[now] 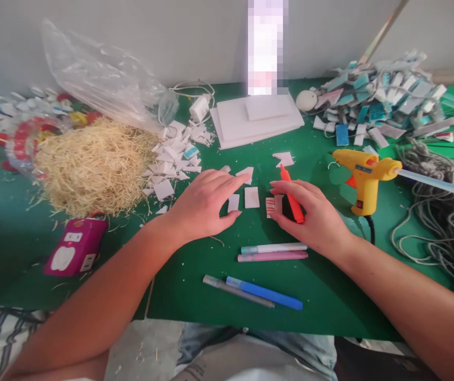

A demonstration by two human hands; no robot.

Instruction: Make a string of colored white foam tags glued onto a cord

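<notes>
My left hand [207,203] hovers low over the table, thumb and fingers apart, holding nothing. Near its fingertips lie small white foam-like pieces: one angled piece [246,174] by the index finger, another [233,203] between finger and thumb, and a square one [252,197] just right of them. My right hand [314,211] has an orange-red marker [294,205] tucked in its curled grip. The thumb and fingertips of that hand are at a small white piece with red stripes [270,207]. Pale blue-capped [278,247], pink [274,256], grey [237,291] and blue [266,293] pens lie in front.
A yellow glue gun [364,172] stands at right, beside grey yarn [429,211]. Behind are white sheets [227,127] and a heap of white and blue pieces [378,100]. Straw-like shreds [96,164], a plastic bag [108,79] and a purple box [76,247] lie at left.
</notes>
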